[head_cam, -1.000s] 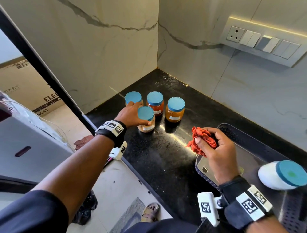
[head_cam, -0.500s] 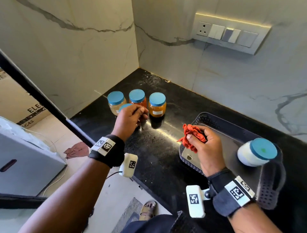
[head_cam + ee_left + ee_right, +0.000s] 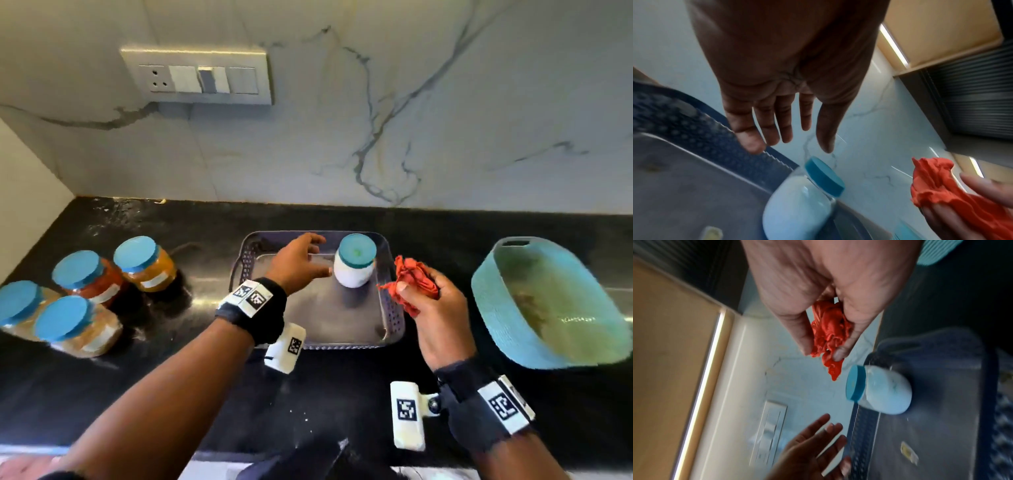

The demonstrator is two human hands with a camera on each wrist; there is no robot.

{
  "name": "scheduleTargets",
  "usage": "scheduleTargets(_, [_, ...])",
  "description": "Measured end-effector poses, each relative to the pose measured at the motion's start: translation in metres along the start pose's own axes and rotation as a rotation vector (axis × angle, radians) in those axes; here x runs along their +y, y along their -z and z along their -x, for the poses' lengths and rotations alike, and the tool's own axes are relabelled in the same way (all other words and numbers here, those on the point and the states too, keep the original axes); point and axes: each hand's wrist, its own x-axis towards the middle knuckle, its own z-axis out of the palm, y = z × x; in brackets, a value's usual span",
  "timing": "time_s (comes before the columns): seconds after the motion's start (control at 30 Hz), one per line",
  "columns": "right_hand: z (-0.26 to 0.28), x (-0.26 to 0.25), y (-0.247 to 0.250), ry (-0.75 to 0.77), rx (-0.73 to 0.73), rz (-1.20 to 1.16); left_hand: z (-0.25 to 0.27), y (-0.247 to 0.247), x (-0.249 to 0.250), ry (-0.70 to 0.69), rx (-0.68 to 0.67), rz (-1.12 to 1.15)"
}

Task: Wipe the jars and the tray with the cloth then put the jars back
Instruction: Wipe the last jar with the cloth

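reaching left hand (image 3: 297, 260) twd white jar (image 3: 352, 270), label unreadable.

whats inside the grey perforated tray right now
One white-filled jar with a blue lid stands in the grey perforated tray. The open left hand hovers over the tray's left part, hiding the floor beneath it.

Head camera looks steeply down over the counter toward the far wall; both wrist cameras, close and low, share the tray (image 3: 322, 318) and white jar (image 3: 352, 265).
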Motion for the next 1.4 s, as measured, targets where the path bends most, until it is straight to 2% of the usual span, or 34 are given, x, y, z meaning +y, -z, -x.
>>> scheduleTargets(0.1, [-0.004,-0.010,0.024,-0.004,0.037,-0.051,-0.025,-0.024,0.018,-0.018,-0.045,-0.177])
scheduleTargets(0.27, [-0.013,-0.014,0.039,0.037,0.093,0.002,-0.053,-0.048,0.022,0.001,-0.075,-0.389])
scheduleTargets(0.47, [-0.031,-0.014,0.040,0.059,0.121,0.066,-0.070,-0.058,0.017,-0.053,-0.051,-0.381])
scheduleTargets(0.7, [-0.051,-0.014,0.022,0.084,-0.009,0.159,-0.075,-0.049,0.003,-0.123,-0.031,-0.332])
scheduleTargets(0.83, [-0.055,-0.026,0.011,0.089,-0.009,0.097,-0.043,-0.022,-0.009,-0.127,0.019,-0.086])
scheduleTargets(1.0, [-0.055,-0.027,-0.003,0.104,-0.053,0.081,0.010,0.018,-0.024,-0.102,0.076,0.395])
scheduleTargets(1.17, [-0.043,-0.029,-0.035,0.074,-0.198,-0.008,0.047,0.037,-0.026,-0.036,0.044,0.831])
scheduleTargets(1.27, [-0.034,-0.032,-0.053,0.035,-0.255,-0.075,0.057,0.035,-0.030,-0.055,0.068,0.891])
scheduleTargets(1.4, [-0.022,-0.041,-0.073,0.003,-0.346,-0.085,0.065,0.033,-0.031,-0.138,0.120,0.799])
